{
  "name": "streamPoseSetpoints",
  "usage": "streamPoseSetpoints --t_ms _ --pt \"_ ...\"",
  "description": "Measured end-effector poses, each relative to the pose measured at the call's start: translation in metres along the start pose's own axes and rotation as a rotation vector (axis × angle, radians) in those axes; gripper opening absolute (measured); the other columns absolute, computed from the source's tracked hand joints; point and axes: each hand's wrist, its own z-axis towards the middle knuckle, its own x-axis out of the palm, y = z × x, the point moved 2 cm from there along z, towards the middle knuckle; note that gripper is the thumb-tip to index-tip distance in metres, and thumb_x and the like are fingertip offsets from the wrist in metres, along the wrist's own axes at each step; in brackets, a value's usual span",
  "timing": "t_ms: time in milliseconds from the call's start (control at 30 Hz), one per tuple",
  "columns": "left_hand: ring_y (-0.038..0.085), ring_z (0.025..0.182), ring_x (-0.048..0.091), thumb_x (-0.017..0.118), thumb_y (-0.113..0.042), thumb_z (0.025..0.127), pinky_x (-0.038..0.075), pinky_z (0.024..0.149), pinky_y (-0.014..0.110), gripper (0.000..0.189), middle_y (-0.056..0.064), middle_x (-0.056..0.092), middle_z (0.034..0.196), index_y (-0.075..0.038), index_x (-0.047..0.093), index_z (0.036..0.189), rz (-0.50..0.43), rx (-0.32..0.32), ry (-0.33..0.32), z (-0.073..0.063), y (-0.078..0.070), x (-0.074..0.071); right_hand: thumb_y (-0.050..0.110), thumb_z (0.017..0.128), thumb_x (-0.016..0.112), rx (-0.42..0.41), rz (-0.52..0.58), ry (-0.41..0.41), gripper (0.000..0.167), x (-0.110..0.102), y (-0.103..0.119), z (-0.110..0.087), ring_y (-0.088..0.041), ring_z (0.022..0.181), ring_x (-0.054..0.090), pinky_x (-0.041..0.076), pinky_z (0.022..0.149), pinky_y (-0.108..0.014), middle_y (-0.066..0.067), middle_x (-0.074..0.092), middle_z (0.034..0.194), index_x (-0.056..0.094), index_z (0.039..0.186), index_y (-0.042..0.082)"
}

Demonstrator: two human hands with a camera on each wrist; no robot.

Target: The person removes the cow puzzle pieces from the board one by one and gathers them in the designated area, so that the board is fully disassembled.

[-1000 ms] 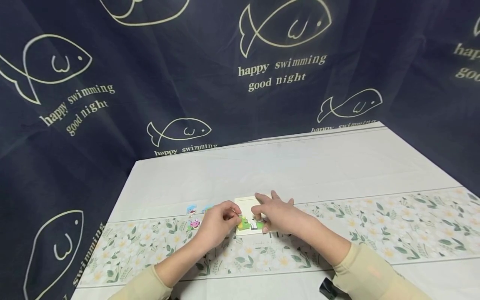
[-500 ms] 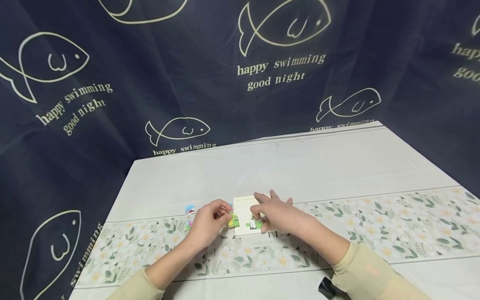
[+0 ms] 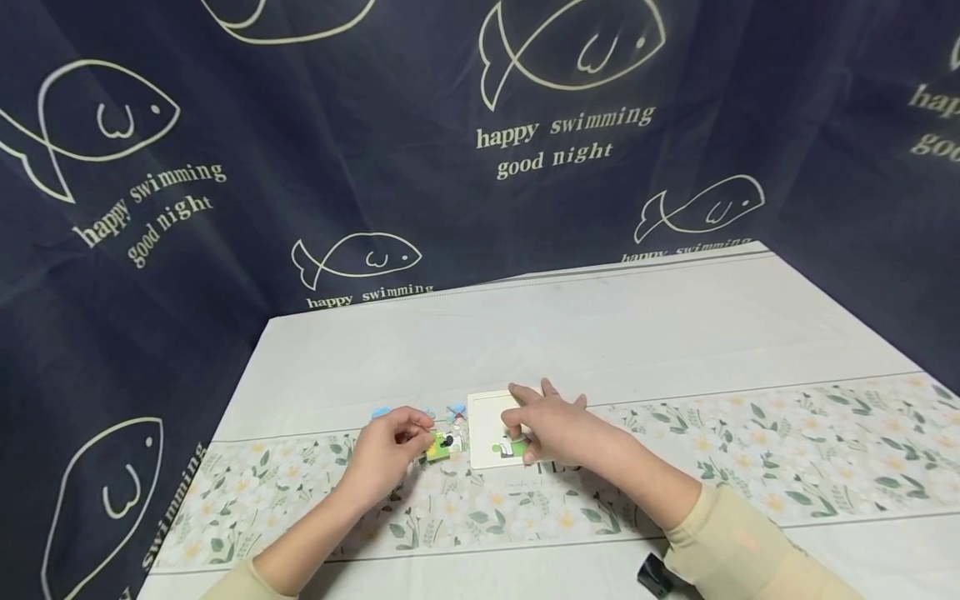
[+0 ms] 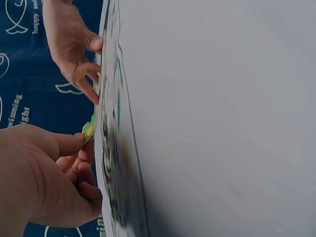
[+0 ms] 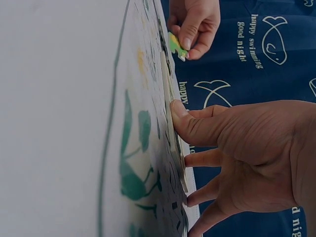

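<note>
My left hand (image 3: 378, 458) pinches a green and yellow jigsaw piece (image 3: 437, 448) between thumb and fingertips, left of the cream puzzle tray (image 3: 486, 417). The right wrist view shows this piece tilted on edge above the table. My right hand (image 3: 558, 425) rests over the tray's right side with fingers spread; in the right wrist view its thumb (image 5: 181, 109) touches the tray's near edge. Beside that hand, a green and white piece (image 3: 504, 448) lies in the tray's lower part. The hand covers the tray's right part.
Loose puzzle pieces lie left of the tray, among them one with blue and red (image 3: 456, 412) and a blue one (image 3: 381, 412) partly behind the left hand. A black object (image 3: 654, 575) sits by the right sleeve. A dark fish-print curtain (image 3: 525, 208) hangs behind the white table (image 3: 585, 333).
My left hand has drawn the green and yellow piece out of the tray's lower left and moved it leftward, clear of the tray. The right hand has stayed in place.
</note>
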Motion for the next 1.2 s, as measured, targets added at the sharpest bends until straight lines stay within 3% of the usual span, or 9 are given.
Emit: streamPoseSetpoints --t_ms 367,1200 --pt "0.018 0.072 0.056 0.073 -0.006 0.092 0.044 0.059 0.028 0.010 -0.002 0.067 0.082 -0.012 0.071 0.100 0.024 -0.089 -0.049 -0.012 0.015 -0.022 0.028 0.075 0.080 -0.008 -0.004 -0.015 0.027 0.000 -0.002 0.000 -0.066 0.137 0.023 0.024 0.082 -0.090 -0.020 0.035 0.158 0.053 0.079 0.024" --pt "0.017 0.071 0.055 0.073 -0.006 0.092 0.045 0.061 0.028 0.010 -0.001 0.065 0.080 -0.011 0.074 0.100 0.106 -0.153 -0.054 -0.032 0.032 -0.052 0.025 0.078 0.080 -0.026 0.026 -0.007 0.028 -0.001 -0.002 -0.001 -0.067 0.137 0.022 0.021 0.083 -0.091 -0.022 0.034 0.159 0.053 0.079 0.023"
